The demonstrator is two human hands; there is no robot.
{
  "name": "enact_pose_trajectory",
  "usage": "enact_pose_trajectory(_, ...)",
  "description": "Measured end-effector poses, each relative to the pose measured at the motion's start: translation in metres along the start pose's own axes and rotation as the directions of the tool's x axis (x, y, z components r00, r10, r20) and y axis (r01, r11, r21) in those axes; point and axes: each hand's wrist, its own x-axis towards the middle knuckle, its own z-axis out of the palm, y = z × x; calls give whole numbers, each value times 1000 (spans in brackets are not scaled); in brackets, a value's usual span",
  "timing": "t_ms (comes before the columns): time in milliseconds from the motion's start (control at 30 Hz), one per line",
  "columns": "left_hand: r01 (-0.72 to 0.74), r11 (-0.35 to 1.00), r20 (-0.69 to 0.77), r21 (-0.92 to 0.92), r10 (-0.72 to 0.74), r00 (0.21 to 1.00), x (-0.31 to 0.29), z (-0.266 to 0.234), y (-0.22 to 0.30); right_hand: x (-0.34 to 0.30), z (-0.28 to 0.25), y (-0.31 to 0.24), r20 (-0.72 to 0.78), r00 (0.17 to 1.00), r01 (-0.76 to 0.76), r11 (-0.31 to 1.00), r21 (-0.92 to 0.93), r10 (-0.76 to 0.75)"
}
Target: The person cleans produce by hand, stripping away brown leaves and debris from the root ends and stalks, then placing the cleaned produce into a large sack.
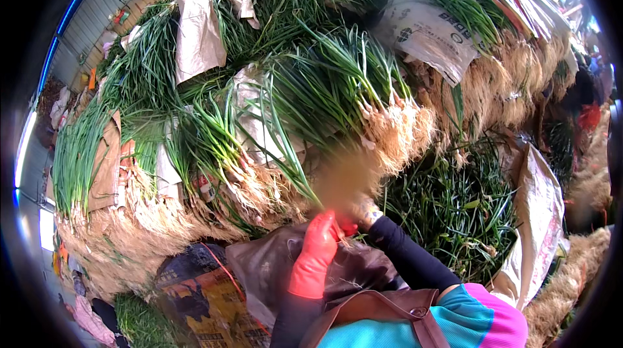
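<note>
My left hand (pixel 316 244), in a red rubber glove, is closed around the lower part of a stalk of what looks like green garlic (pixel 290 153). Its long leaves rise up and to the left from my fist, and pale roots show just below. My right hand (pixel 367 212), in a patterned glove with a black sleeve behind it, meets the left hand at the root end. A blurred patch covers part of it, and its fingers are mostly hidden. Both hands are above a brown apron (pixel 266 264) over my lap.
Heaped bundles of green garlic (pixel 396 121) with bushy roots stand ahead and to the left. White sacks (pixel 425 33) lie among them. Loose green leaves (pixel 448 205) fill an open sack (pixel 535 212) at my right. A printed yellow-and-black sack (pixel 207 309) lies at lower left.
</note>
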Motion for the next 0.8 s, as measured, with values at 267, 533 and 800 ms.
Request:
enact_pose_trajectory(267, 79, 997, -171, 10, -76, 982, -18, 5, -5, 18, 31, 34, -67, 871, 299, 634, -713, -487)
enact_pose_trajectory(533, 212, 886, 317, -412, -79, 945, -38, 34, 3, 27, 39, 18, 374, 926, -292, 716, 634, 47)
enact_pose_trajectory(800, -19, 919, 216, -393, 113, 970, -24, 44, 4, 24, 5, 80, -216, 970, 3, 888, -459, -115)
